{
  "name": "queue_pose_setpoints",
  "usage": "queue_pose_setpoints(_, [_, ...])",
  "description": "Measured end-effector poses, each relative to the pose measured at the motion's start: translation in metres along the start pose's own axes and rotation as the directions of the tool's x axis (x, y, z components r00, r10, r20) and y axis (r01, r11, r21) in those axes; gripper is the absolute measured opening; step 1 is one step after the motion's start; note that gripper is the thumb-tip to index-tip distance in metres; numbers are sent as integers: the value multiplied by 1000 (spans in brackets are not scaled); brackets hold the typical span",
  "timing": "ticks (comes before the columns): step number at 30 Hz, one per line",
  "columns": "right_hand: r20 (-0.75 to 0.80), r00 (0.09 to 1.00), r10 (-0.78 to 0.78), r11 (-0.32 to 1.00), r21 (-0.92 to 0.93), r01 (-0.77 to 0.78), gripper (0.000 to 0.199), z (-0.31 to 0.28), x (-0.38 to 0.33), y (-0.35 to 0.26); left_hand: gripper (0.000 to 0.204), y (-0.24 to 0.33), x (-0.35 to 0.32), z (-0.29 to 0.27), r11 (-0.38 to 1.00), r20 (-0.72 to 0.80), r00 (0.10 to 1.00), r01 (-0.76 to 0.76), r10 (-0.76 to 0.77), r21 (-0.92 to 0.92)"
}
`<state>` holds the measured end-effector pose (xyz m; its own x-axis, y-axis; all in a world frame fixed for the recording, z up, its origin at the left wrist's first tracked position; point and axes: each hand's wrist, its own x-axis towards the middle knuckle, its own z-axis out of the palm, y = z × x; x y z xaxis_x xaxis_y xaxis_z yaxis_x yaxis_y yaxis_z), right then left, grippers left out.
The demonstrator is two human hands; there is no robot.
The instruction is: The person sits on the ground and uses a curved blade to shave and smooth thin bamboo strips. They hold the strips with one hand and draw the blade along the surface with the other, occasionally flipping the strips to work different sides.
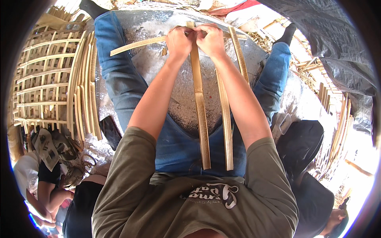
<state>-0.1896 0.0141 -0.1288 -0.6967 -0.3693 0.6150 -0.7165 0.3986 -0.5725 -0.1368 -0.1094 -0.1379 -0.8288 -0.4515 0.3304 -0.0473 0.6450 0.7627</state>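
Note:
My left hand (pixel 178 43) and my right hand (pixel 210 39) meet near the top of the view, fingers closed where bamboo strips cross. One long bamboo strip (pixel 199 105) runs from between my hands down over my lap. A crosswise bamboo strip (pixel 137 45) sticks out to the left of my left hand and shows again beyond my right. The fingers cover the crossing, so how the strips lie over each other is hidden. Under my right forearm lies another bamboo strip (pixel 225 127). A further strip (pixel 239 57) slants just right of my right hand.
Silvery sheeting (pixel 158 65) covers the ground between my legs. Woven bamboo lattice panels (pixel 43 79) and a row of loose strips (pixel 84 91) lie at left, near a dark phone-like slab (pixel 110 132). People sit close on both sides. Dark plastic sheeting (pixel 337 51) hangs at upper right.

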Motion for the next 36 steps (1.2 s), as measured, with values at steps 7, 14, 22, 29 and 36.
queue_pose_setpoints(7, [251, 945, 208, 940, -319, -122, 26, -33, -1, -46, 21, -7, 2, -4, 999, -6, 1000, -4, 5, 47])
queue_pose_setpoints(14, [594, 699, 398, 849, -528, -35, 64, -94, -59, -167, 23, -17, 10, -8, 1000, 74, 997, -16, 17, -15])
queue_pose_setpoints(22, [552, 665, 503, 805, -580, -128, 78, -93, -111, -206, 21, -15, 11, -9, 999, 101, 994, 29, -33, 42])
queue_pose_setpoints(29, [579, 605, 547, 779, -616, -115, 69, -93, -125, -201, 11, -16, 9, -4, 999, 39, 998, 48, -47, -13])
queue_pose_setpoints(36, [584, 607, 538, 790, -601, -122, 66, -98, -129, -202, 20, -23, 12, -9, 995, 93, 996, 16, -7, -97])
